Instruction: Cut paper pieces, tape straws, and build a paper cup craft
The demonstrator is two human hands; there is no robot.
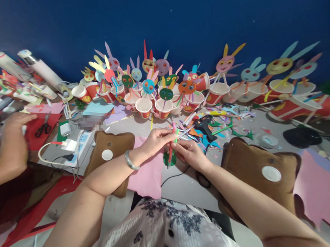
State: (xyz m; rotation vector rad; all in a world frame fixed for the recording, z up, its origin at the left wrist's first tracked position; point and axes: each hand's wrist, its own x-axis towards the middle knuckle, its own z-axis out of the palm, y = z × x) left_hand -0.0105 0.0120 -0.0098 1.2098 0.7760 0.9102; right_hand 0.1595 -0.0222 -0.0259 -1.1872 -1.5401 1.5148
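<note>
My left hand (161, 141), with a bangle on its wrist, is closed and pinches narrow red, pink and green paper strips (171, 150) near their top. My right hand (192, 153) is also closed, its thumb and fingers on the same strips from the other side. A thin pale stick points up and right from between the hands. Below the fingers is a dark green paper disc (168, 159), partly covered by the strips; whether it is joined to them I cannot tell. Pink cloth or paper (146, 171) lies under my left wrist.
Red and white paper cups (217, 94) with paper rabbit heads line the back. A black glue gun (205, 128) lies among paper scraps. Brown cushions (258, 174) flank my arms. At left are a power strip (81, 144), scissors (44, 125) and another person's arm (14, 148).
</note>
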